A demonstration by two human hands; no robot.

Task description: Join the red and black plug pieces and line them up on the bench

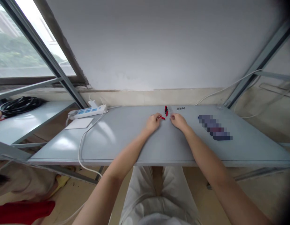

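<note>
- As both bare forearms reach across a gray table, the left hand pinches a small red piece between its fingertips, just above or on the tabletop, near the middle.
- The right hand is close by, its fingers curled; whether they grip anything is unclear.
- Just beyond and between the hands lies a small cluster of red and black pieces.
- Behind the right hand, small dark parts form a short row.
- Farther right lies a blurred-out, oblong object.
- Far left, a white power strip sits behind a flat white item.
</note>
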